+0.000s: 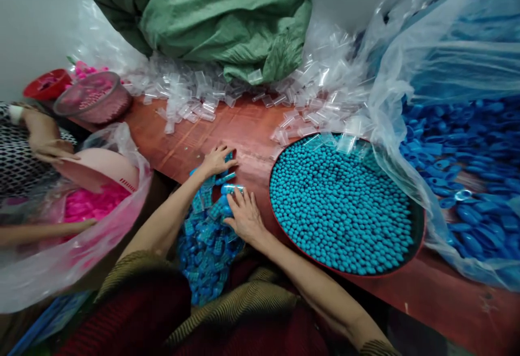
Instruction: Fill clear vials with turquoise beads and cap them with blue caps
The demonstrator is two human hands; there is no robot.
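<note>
Both hands are at the near edge of the red-brown table, above a heap of small clear containers filled with blue beads (207,253). My left hand (217,161) is open, its fingers spread on the tabletop around a blue-filled container (229,156). Closer to me, my right hand (245,216) is also open, with fingertips touching a clear container with a blue end (232,188). More filled containers lie between and below the hands. To the right stands a wide round tray (422,231) full of blue beads (341,204).
Clear empty tubes (203,98) are heaped along the back, under a green cloth bundle (227,14). Blue plastic parts (479,182) fill a clear bag at right. At left, another person's hands hold a pink basin (101,166) over pink pieces (93,204); a basket (91,98) stands behind.
</note>
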